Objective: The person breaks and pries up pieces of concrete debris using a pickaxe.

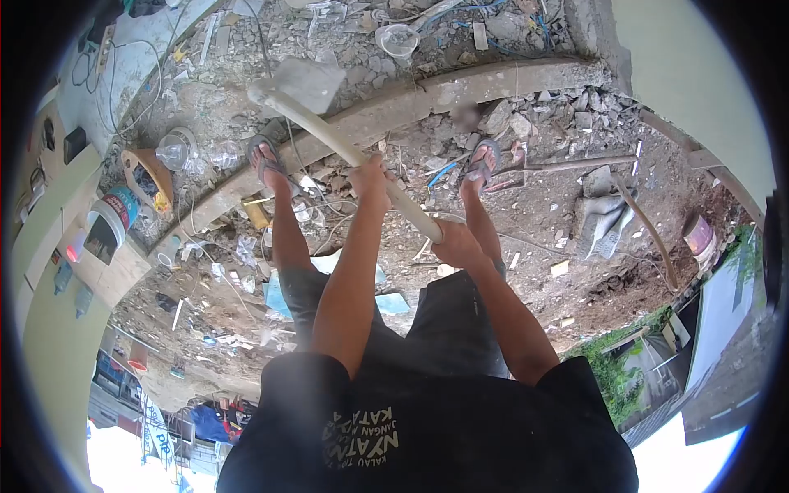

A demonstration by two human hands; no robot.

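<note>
A long pale pole [320,127] slants across the view, with its far end over the rubble at the upper left. My left hand [370,182] is wrapped round the middle of the pole. Lower and further right, my right hand [456,244] grips the pole near its close end. A blurred grey flat piece [311,82] shows beside the pole's far end; whether it is fixed to the pole I cannot tell. Below the pole are my feet in sandals, one [265,156] on the left and one [482,160] on the right.
A concrete beam [509,80] curves through the rubble. To the right lie a long-handled tool [575,164], a grey sack [604,222], a curved wooden handle [653,234] and a bucket [700,236]. On the left are a paint bucket [120,207], clear plastic containers and loose cables.
</note>
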